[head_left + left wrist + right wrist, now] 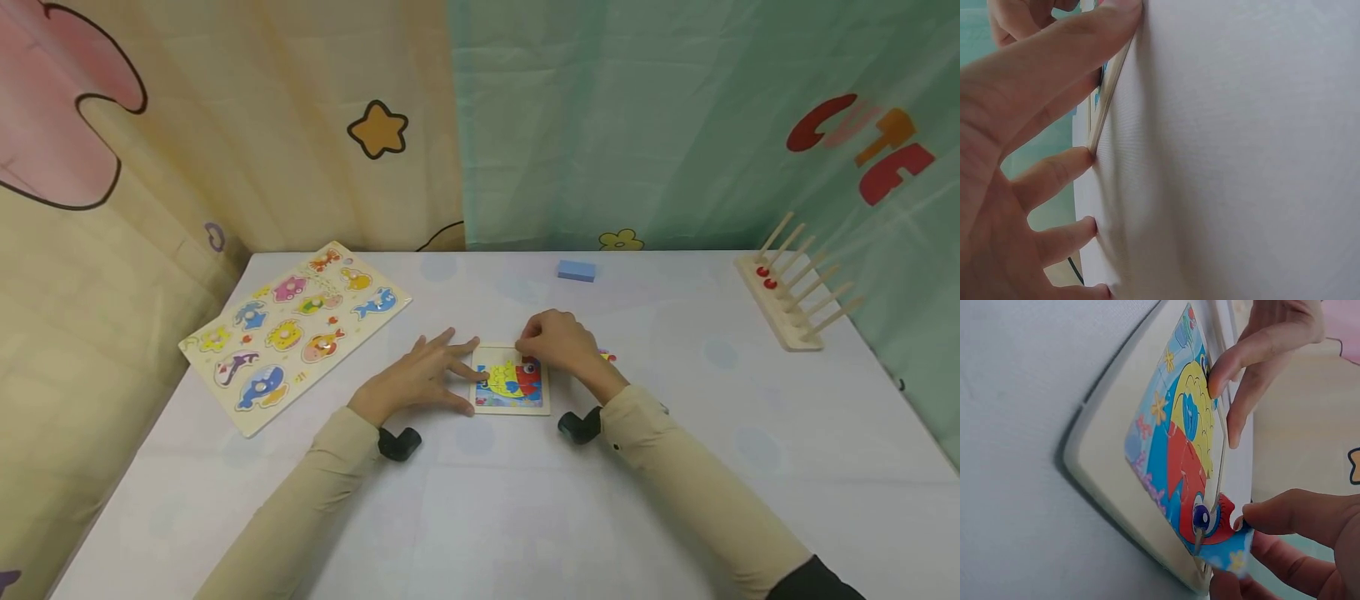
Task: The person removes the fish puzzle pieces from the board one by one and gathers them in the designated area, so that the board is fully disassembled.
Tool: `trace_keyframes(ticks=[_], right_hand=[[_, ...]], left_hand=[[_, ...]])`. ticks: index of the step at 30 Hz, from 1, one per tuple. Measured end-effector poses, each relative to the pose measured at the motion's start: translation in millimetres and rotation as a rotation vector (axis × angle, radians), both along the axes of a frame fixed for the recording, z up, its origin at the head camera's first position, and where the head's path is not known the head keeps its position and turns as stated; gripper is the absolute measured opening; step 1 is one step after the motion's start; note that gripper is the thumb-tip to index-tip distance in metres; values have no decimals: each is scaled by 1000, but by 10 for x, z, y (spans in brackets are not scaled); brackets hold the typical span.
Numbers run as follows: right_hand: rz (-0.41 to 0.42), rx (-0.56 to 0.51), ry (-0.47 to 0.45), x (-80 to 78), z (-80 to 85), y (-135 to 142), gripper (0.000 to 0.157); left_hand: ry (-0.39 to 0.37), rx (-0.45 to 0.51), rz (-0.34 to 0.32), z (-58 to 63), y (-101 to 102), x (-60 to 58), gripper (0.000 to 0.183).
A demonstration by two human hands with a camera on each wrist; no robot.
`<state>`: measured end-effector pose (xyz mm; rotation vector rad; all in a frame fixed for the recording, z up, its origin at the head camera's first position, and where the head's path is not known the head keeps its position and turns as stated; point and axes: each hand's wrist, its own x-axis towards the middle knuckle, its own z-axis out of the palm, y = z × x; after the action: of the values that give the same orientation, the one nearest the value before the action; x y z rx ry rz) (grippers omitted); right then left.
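Observation:
A small wooden fish jigsaw puzzle (pixel 510 411) lies flat on the table between the hands. In the right wrist view its picture shows a yellow and red fish, and the tray's pale rim (pixel 1092 439) surrounds it. Fingers spread, my left hand (pixel 423 377) rests at the puzzle's left side, one finger on the picture. The left wrist view shows its fingertips touching the board's edge (pixel 1107 106). My right hand (pixel 561 342) pinches a puzzle piece (pixel 1230 542) with part of the fish's eye, held tilted over the top right corner. A colourful piece (pixel 609 357) is partly hidden behind the right wrist.
At the left lies a large sea-animal peg board (pixel 270 337). A blue block (pixel 576 271) sits near the table's back edge. The wooden rack (pixel 795 292) with upright pegs and red beads stands at the far right. Curtains (pixel 600 125) hang behind the table.

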<state>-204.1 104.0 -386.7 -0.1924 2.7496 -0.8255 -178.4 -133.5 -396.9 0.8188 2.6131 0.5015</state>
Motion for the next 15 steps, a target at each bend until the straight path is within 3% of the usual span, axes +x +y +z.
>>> trace_keyframes(ticks=[8,15], right_hand=[[43,-31,51,88,35,48,14],[80,-60,53,153,61,117,23]], left_hand=[[-3,7,3,-2,0,6,56],[-11,17,7,8,4,13,56]])
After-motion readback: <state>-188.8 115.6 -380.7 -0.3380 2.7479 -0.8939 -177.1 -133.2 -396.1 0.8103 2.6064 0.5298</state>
